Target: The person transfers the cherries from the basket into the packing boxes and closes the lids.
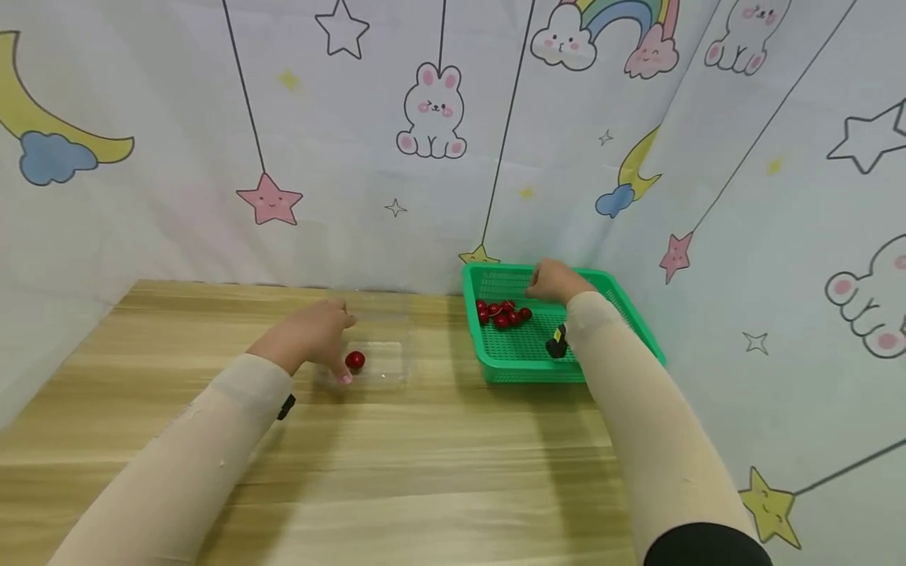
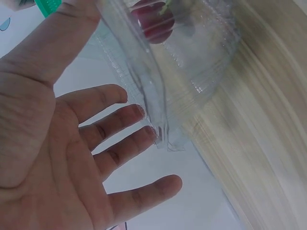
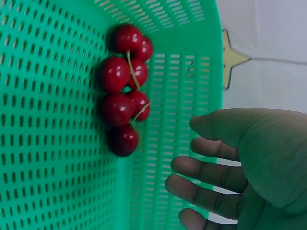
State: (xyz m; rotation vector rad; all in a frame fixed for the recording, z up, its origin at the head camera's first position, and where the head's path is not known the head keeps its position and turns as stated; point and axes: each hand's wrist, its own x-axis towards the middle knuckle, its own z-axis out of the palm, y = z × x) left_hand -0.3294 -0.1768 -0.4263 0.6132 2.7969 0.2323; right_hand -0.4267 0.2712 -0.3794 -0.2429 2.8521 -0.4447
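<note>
My left hand (image 1: pixel 311 334) is at the left side of a clear plastic box (image 1: pixel 406 358). In the left wrist view its fingers (image 2: pixel 132 194) are spread and gently bent, the thumb up at the rim of the box (image 2: pixel 153 86). One dark red cherry (image 1: pixel 355 360) with a bit of green stem lies inside. My right hand (image 1: pixel 555 281) hovers over the back of a green perforated basket (image 1: pixel 534 376), palm facing inward, holding nothing. Several red cherries (image 3: pixel 115 74), some with stems, cluster at the basket's left side, a short way from its loosely bent fingertips (image 3: pixel 178 165).
Both containers stand on a wood-grain table (image 1: pixel 425 472), the basket to the right of the box. A white cloth with cartoon prints (image 1: pixel 354 141) hangs behind the table and along its right side. A small black device (image 1: pixel 557 344) sits at the right wrist.
</note>
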